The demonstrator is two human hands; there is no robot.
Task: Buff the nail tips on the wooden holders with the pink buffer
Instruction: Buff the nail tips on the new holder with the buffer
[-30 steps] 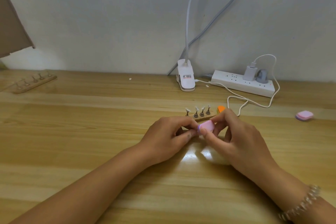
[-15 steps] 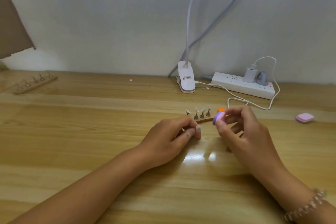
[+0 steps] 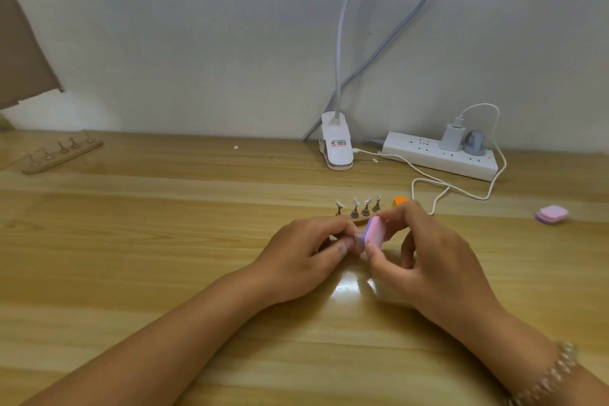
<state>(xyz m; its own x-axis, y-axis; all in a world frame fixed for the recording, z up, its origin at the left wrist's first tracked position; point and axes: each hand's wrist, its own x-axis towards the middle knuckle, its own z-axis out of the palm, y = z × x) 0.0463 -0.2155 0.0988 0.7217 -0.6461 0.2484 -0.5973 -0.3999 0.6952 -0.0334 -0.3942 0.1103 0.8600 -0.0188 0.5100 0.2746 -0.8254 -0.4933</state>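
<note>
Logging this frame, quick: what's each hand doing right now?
Left hand: pinches a nail tip, mostly hidden.
Right hand: grips the pink buffer.

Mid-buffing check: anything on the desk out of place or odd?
Nothing damaged or spilled. Two small white bits lie loose at the back of the table, either side of the lamp clip; too small to identify. A second wooden holder sits askew at the far left, well away from the work.

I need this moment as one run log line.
right hand: holds pink buffer; left hand: pinches nail tip against it; wooden holder behind: four tips standing
</note>
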